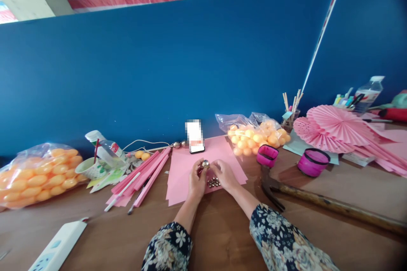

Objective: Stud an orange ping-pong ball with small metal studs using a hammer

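Observation:
My left hand (197, 181) is closed around a shiny metallic ball (205, 164), held up above pink paper sheets (181, 173). My right hand (225, 175) is right beside the ball, its thumb and fingertips brought together. Whatever is in that pinch is too small to make out. Below and between the two hands, a small pile of shiny metal pieces (213, 183) lies on the paper. A phone (195, 137) with a lit, blurred screen leans at the far edge of the sheets. Two more shiny balls (177, 145) sit to its left.
Bags of orange balls lie left (38, 182) and right (254, 135). Pink paper strips (149, 171), a cup (92, 168) and a power strip (59, 245) are on the left. A hammer (333, 206), magenta bands (313, 163) and pink paper fans (341, 129) occupy the right. A blue partition (178, 67) stands behind.

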Action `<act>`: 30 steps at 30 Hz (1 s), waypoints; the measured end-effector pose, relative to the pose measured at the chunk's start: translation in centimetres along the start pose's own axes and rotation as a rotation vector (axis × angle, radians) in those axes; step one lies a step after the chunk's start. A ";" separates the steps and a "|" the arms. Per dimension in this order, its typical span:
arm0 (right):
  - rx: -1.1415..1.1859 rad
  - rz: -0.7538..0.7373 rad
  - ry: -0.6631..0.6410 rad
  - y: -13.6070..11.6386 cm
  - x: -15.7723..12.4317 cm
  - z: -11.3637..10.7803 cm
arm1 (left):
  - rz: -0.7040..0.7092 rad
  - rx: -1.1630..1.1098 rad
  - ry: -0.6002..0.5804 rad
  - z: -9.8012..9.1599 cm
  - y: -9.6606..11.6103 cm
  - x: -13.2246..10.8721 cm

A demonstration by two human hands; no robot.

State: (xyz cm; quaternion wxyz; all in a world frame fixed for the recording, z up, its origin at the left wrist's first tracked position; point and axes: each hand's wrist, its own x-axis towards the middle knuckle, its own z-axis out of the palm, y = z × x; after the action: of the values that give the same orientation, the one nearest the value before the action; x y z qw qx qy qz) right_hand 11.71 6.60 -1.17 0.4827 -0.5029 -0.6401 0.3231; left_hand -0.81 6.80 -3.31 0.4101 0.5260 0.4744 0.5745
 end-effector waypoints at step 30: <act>0.038 -0.036 0.031 -0.2 0.0 -0.2 | 0.027 0.021 -0.029 0.0 0.3 -0.1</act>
State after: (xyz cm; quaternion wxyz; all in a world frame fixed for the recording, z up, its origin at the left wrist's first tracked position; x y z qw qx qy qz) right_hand 11.81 6.49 -0.94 0.5078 -0.4870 -0.6353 0.3184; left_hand -0.80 6.68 -3.02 0.4035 0.5451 0.4672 0.5673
